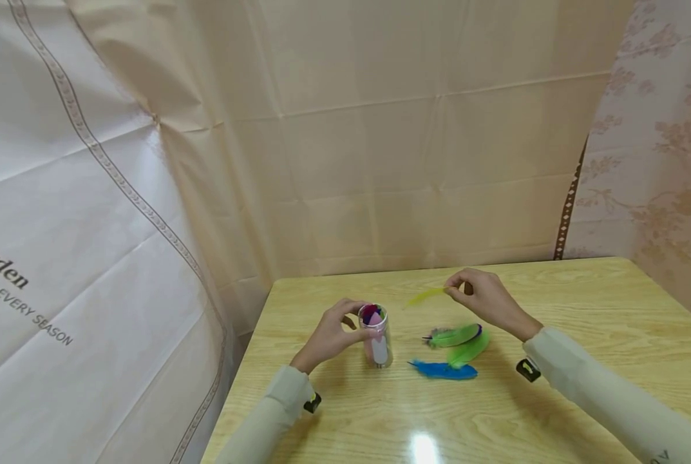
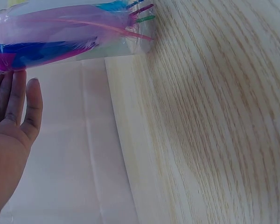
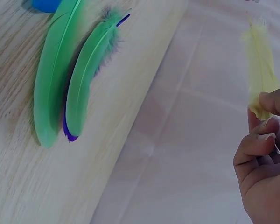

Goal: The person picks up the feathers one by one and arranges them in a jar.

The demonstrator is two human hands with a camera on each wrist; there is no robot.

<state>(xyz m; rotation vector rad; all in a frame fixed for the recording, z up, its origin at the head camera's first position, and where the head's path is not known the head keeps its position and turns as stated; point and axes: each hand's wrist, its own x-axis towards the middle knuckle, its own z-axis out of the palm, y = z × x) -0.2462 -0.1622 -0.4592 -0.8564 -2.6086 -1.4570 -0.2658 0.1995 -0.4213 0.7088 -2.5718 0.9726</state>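
A clear jar [image 1: 378, 348] stands on the table with pink, purple, blue and other feathers inside, their quills down at its base. Around its upper part, the left hand [image 1: 335, 332] grips it between thumb and fingers. The right hand [image 1: 487, 298] pinches a yellow feather [image 1: 427, 296] by one end, between thumb and forefinger, above the table and to the right of the jar. In the right wrist view the yellow feather [image 3: 261, 65] points away from the fingertips. Beneath that hand lie green feathers [image 1: 467, 351], one overlapping a purple feather [image 3: 71, 137].
A blue feather [image 1: 445, 370] lies nearest the table's front, touching a green one. The wooden table [image 1: 600, 348] ends at the back against a beige cloth [image 1: 403, 161]. White printed cloth [image 1: 90, 270] hangs at the left, flowered cloth [image 1: 658, 148] at the right.
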